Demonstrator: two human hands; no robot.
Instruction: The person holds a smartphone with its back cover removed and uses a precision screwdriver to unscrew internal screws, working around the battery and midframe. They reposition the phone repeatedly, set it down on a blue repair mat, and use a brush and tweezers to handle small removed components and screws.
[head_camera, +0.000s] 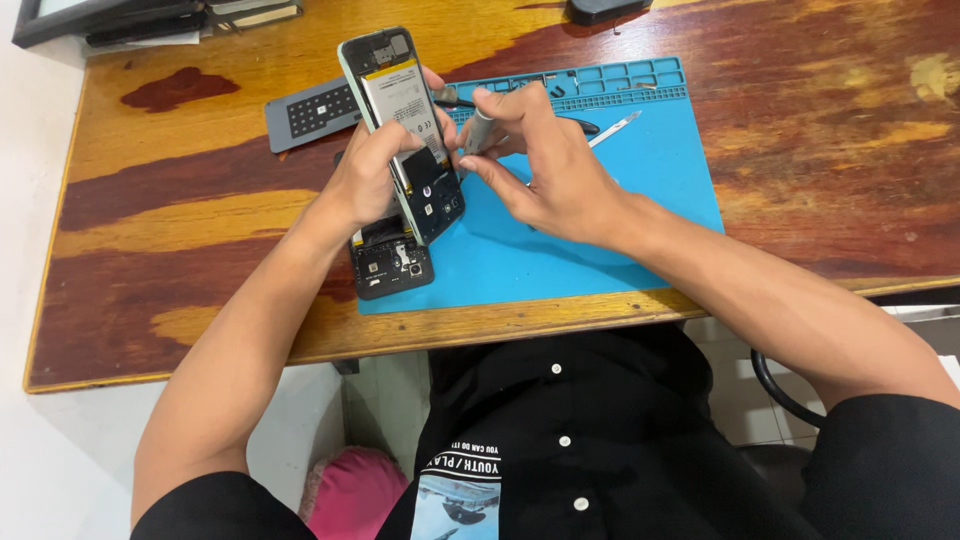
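Head view, looking down at a worn wooden desk (200, 210) with a blue repair mat (650, 200) on it. Left hand (375, 175) wrapped around an opened phone (405, 130) with its back cover off, held tilted up over the mat's left edge, fingers clamped on both sides. Pale rectangular battery label (402, 100) facing up, upper half of the phone, small dark print (too tiny to make out anyway). Right hand (545, 170) pinched shut on a slim grey screwdriver (478, 130), tip down near the phone's black lower board. Separate black phone part (392, 265) lying flat at the mat's near-left corner. Grey key-grid pad (312, 110) just behind the phone, metal tweezers (612, 130) on the mat beyond the right hand. Black shirt with a pale printed patch (460, 490) at bottom.
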